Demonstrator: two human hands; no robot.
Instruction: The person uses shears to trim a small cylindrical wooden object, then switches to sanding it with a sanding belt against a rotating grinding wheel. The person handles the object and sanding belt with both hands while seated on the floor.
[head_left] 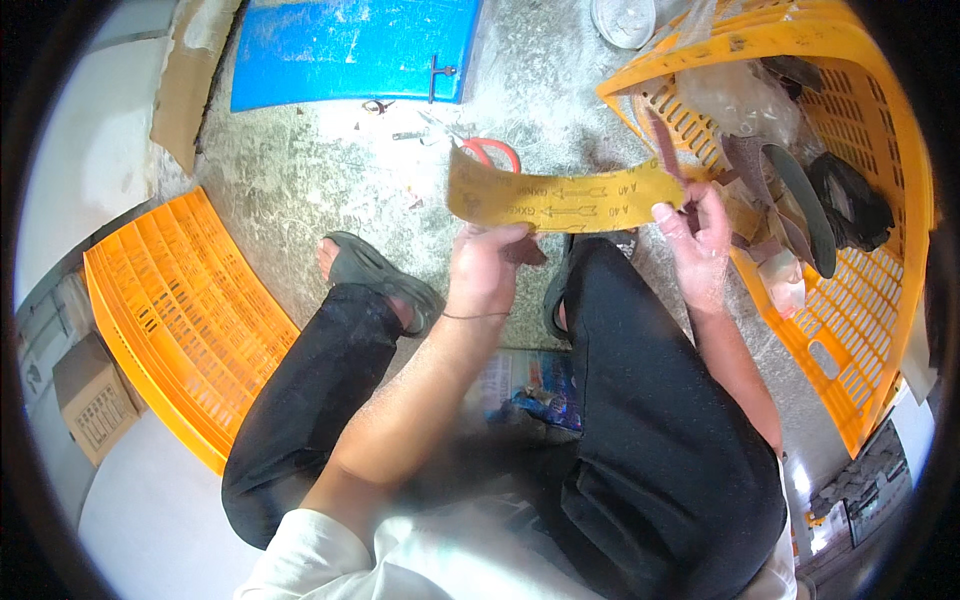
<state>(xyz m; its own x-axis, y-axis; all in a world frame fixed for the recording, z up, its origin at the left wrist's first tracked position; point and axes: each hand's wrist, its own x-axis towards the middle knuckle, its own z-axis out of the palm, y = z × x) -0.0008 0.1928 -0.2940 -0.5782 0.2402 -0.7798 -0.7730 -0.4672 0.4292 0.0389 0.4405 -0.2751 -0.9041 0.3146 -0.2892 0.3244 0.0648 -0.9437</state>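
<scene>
A curved strip of sandpaper (570, 203) with a yellow-brown printed backing is stretched between my two hands above the floor. My left hand (488, 262) is closed on its lower left edge, with the fingers partly behind it. At the strip's right end, my right hand (698, 232) pinches it between thumb and fingers. The right end bends upward, and a reddish-brown side shows there. Just behind the strip, scissors (492, 150) with red handles lie on the floor, partly covered by it.
A blue board (350, 50) with a dark T-shaped key (435, 78) lies at the back. To the right, an orange plastic basket (740, 45) holds scraps and plastic bags. Another orange slatted crate (180, 310) stands at left. A white round lid (623, 20) sits at the far edge.
</scene>
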